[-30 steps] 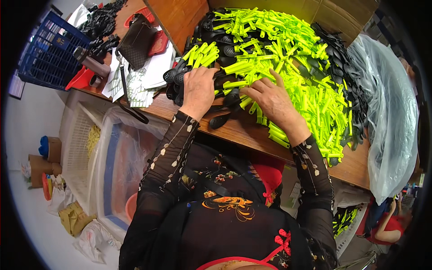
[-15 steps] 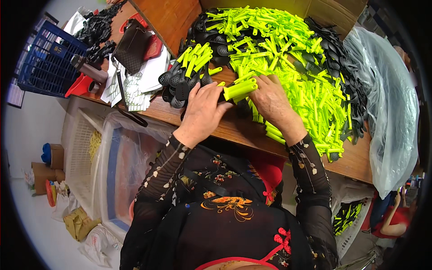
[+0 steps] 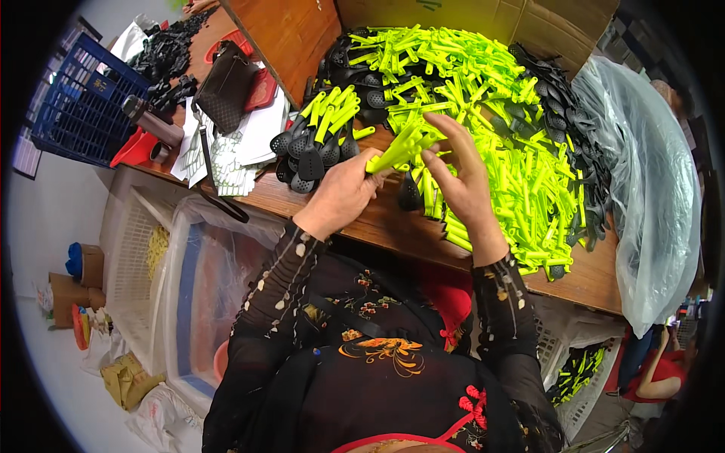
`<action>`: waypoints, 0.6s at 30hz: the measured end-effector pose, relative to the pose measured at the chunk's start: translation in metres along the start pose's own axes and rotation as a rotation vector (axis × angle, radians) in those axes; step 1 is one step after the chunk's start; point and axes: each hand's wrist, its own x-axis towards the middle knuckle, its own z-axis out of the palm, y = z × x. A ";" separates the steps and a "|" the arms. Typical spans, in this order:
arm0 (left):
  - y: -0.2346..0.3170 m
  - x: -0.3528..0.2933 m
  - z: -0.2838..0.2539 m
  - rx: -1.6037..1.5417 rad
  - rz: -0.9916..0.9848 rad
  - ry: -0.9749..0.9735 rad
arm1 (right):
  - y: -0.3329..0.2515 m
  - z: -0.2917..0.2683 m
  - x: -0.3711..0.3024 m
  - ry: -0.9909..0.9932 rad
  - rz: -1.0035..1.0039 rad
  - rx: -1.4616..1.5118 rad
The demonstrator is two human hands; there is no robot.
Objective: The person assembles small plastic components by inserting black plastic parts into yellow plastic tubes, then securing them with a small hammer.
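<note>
My left hand [image 3: 341,195] is closed round a bunch of lime-green utensil handles [image 3: 400,148], which point up and to the right. Whatever lies at their other ends is hidden by the hand. Close to the free ends of the bunch, my right hand [image 3: 467,177] has its thumb and fingers apart, with nothing held between them. To the left of the bunch lies a cluster of small black kitchen utensils with green handles [image 3: 323,130], some slotted or perforated. A large heap of similar green-handled utensils [image 3: 521,189] spreads beyond and to the right of my right hand.
A wooden table [image 3: 377,215] carries the heap, with a cardboard box wall [image 3: 483,19] behind. Clear plastic sheeting [image 3: 649,196] hangs at the right. At left are a brown bag [image 3: 226,94], papers [image 3: 253,140], a flask [image 3: 151,121], and a blue crate [image 3: 83,98]. Plastic-lined bins [image 3: 177,302] stand below.
The bunch has tilted more upright in my left hand. My right hand has come off the handle ends, its fingers spreading. The view has shifted slightly.
</note>
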 end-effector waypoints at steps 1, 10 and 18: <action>-0.009 -0.001 0.005 0.154 0.069 0.051 | 0.003 0.000 -0.003 0.055 -0.095 -0.125; -0.010 -0.012 0.007 0.172 0.160 -0.137 | -0.021 -0.012 -0.016 -0.304 -0.275 -0.205; -0.024 -0.005 0.020 0.263 0.351 0.014 | -0.003 -0.011 -0.027 -0.266 0.107 0.016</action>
